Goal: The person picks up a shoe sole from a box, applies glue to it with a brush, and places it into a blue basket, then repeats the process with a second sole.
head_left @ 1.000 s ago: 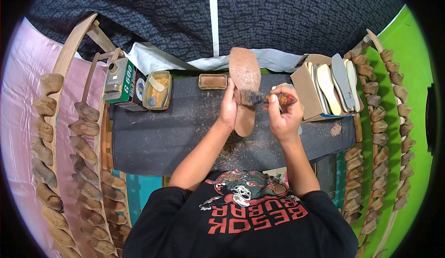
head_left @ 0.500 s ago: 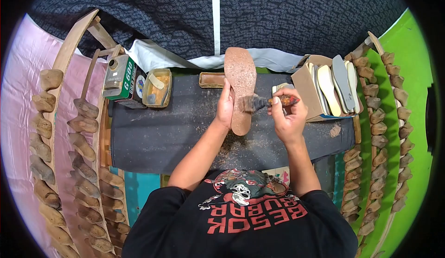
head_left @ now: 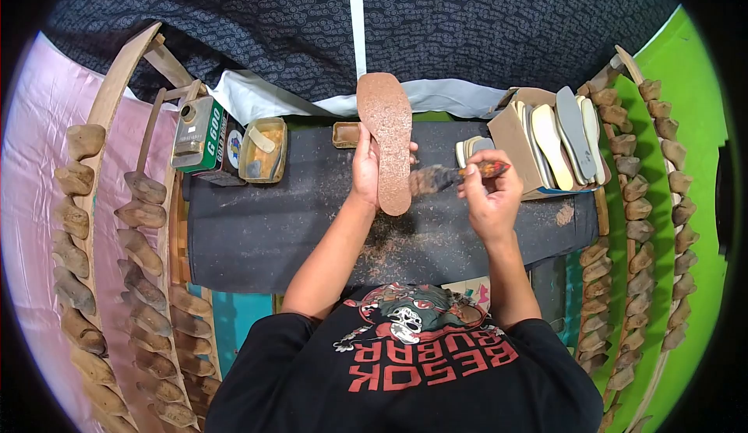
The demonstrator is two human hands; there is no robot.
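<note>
A brown, speckled shoe sole (head_left: 387, 133) is held up over the dark-covered table, its toe end pointing away from me. My left hand (head_left: 366, 170) grips it from below and the left side, with fingertips showing past its right edge. In my right hand (head_left: 493, 198) is a paintbrush (head_left: 442, 178), pinched by its red-and-dark handle. Its dark bristles, a little blurred, are right at the sole's right edge near the heel end. Brown crumbs lie scattered on the table (head_left: 312, 199) beneath.
At the left stand a green glue can (head_left: 204, 139) and a yellowish tub (head_left: 263, 149) with a scraper-like piece in it. A small brown tray (head_left: 346, 135) lies behind the sole. A cardboard box (head_left: 514, 141) of insoles stands right. Racks of wooden shoe lasts (head_left: 74, 209) flank both sides.
The sole and my left hand have shifted left. The brush has come off the sole's face to its right edge, and my right hand sits slightly farther right and lower.
</note>
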